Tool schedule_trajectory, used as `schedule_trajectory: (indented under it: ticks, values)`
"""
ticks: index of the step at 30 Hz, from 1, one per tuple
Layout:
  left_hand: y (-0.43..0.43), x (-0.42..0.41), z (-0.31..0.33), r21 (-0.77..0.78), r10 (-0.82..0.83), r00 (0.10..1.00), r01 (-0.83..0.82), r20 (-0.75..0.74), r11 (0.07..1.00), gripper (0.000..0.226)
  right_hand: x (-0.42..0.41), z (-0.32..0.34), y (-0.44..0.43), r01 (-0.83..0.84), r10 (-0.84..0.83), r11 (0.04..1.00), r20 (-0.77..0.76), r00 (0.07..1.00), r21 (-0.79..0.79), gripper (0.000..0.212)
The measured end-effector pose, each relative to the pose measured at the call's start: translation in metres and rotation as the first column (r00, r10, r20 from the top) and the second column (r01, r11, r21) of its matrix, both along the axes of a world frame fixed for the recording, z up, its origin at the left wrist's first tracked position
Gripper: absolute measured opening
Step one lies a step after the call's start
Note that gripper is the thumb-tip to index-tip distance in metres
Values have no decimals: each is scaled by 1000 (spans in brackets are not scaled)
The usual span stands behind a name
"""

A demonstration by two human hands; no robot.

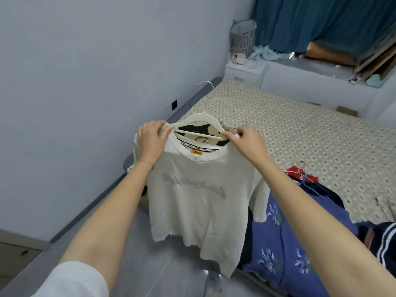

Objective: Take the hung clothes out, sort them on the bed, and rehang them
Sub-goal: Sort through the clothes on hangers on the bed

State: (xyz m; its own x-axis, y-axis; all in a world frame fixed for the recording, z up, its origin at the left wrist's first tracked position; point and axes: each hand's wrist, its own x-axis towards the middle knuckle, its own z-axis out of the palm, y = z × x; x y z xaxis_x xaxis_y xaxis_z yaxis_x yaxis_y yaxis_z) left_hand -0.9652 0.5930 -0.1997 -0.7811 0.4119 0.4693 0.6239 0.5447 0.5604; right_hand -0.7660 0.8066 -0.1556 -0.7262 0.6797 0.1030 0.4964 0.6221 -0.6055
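A cream T-shirt [199,202] with grey lettering hangs in the air over the bed's near corner, on a cream hanger [198,118] with a metal hook. My left hand [152,139] pinches the shirt's left shoulder at the hanger's end. My right hand [246,139] pinches the right shoulder at the other end. A black-and-beige garment shows through the neck opening, lying on the bed behind the shirt.
The bed [300,136] has a patterned beige cover. To the right lie a blue floral garment [276,243], a dark striped garment [383,239], and a red item with a blue hanger [302,174]. A grey bed frame [184,103] runs along the wall. A checked basket [243,38] stands on a far ledge.
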Motion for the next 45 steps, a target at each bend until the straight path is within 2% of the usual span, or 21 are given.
schedule_trajectory:
  ticks: [4,10,16,20,23,31,36,39,45]
  values:
    - [23,-53,-1,-8,8,1000,-8,-29,1000,22,-52,0,22,-1,3,998,23,1000,-58,48]
    - [72,-132,-29,-18,-59,998,59,8,998,23,-119,-27,58,64,-62,996,25,998,-67,47]
    - [147,-216,-82,-75,-209,968,221,140,972,28,-183,-74,111,211,-202,974,103,974,-80,45]
    - [192,-259,-119,-121,-253,944,283,213,952,30,-218,-109,142,275,-256,955,159,953,-114,39]
    - [227,-283,-149,-120,-273,917,318,290,941,32,-243,-142,166,353,-322,925,203,925,-143,42]
    - [317,-329,-245,-140,-316,887,379,336,915,32,-287,-240,241,442,-413,896,293,862,-38,47]
    - [343,-337,-300,-227,-305,885,397,352,889,32,-300,-302,271,439,-396,898,373,839,-34,45]
    - [350,-336,-328,-214,-303,867,407,395,888,31,-300,-333,279,438,-392,899,389,833,-31,43]
    - [359,-329,-357,-224,-323,898,396,299,891,24,-291,-365,277,406,-365,914,406,838,-15,32]
